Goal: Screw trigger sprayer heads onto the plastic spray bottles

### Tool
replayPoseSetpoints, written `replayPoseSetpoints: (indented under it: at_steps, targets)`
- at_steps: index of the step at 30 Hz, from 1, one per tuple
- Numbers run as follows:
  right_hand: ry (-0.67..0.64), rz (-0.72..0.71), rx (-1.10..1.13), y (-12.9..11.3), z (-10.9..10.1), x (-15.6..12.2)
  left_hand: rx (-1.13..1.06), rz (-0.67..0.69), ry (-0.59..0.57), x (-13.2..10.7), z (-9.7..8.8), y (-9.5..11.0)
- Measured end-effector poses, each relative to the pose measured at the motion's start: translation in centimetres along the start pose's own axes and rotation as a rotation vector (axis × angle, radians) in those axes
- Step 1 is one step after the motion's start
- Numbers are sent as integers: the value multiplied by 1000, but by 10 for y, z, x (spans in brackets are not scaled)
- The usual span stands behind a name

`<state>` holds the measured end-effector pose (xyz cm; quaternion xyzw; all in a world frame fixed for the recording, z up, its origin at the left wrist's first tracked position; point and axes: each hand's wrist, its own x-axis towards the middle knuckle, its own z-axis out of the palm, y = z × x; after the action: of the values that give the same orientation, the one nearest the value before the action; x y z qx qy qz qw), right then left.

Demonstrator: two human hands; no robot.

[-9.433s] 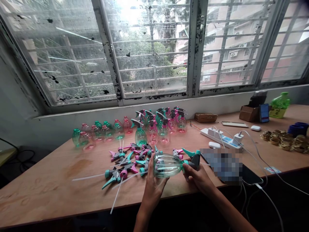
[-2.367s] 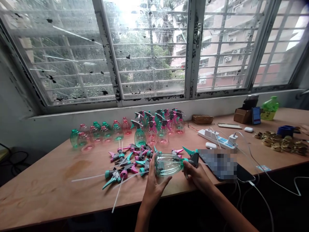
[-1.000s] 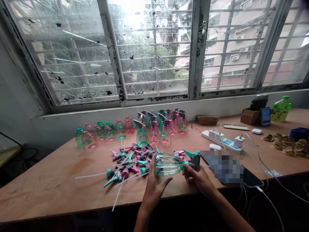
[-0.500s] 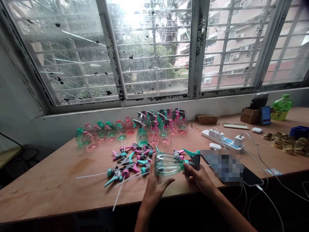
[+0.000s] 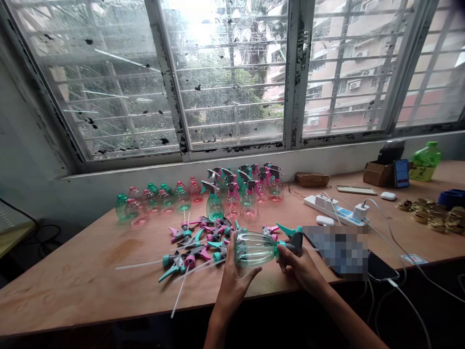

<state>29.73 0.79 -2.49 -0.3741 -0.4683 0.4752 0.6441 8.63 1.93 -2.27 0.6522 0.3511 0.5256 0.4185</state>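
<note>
A clear green spray bottle (image 5: 255, 248) lies sideways in the air above the table's front edge, its base to the left. My left hand (image 5: 234, 276) grips it around the base end, thumb below. At the neck, my right hand (image 5: 290, 259) is closed on the teal collar of the grey-and-teal trigger sprayer (image 5: 296, 240), which sits on the bottle's mouth. Left of the hands lies a pile of loose trigger sprayers (image 5: 192, 252), pink, teal and grey, with white dip tubes. Behind them stand several bottles with sprayers fitted (image 5: 232, 201).
Open-topped pink and green bottles (image 5: 136, 211) stand at the back left. To the right are a white power strip (image 5: 336, 211) with cables, a phone (image 5: 381, 265), an earbud case (image 5: 325, 220), a cardboard box (image 5: 378, 173) and a green jug (image 5: 426, 160). Windows rise behind the table.
The view has shifted very slightly. Both hands keep their hold on the bottle and its sprayer, with hardly any visible movement.
</note>
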Motion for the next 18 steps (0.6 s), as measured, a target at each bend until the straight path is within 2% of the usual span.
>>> replayPoseSetpoints:
  at_steps: [12,18]
  targets:
    - [-2,16,62,4,-2,1,-7,18,6,1,0,-1]
    - [9,14,62,3,-1,0,-4,-17,-18,0,0,1]
